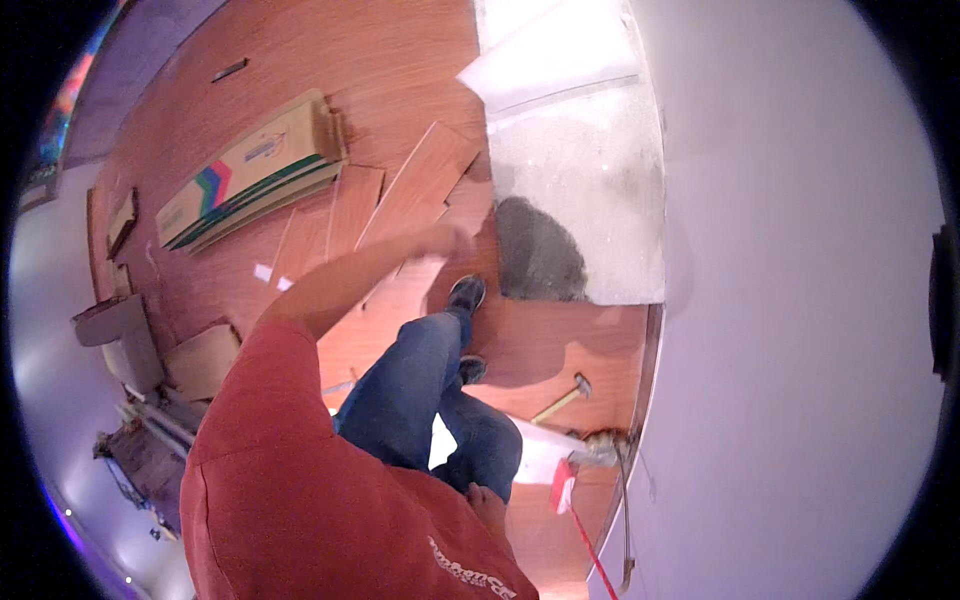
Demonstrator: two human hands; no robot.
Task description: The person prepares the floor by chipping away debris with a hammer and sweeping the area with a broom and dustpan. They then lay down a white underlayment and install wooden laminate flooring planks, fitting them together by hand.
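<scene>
Leftward of the hands, a cardboard carton (250, 170) lies beyond loose wood planks (415, 182), just left of the left hand (446, 240), too blurred to tell its spread or grip. The right hand (488, 506), by the jeans (400, 400), is equally unclear. Right of both, a hammer (558, 404).

Head view, one: wide fisheye, head-worn, left of a side-by-side pair. Faces steeply down, upright. Red shirt (290, 500) very near, at lower edge; jeans (405, 385) below; wood floor (385, 65) farther off; pale wall (790, 300) filling right side.
</scene>
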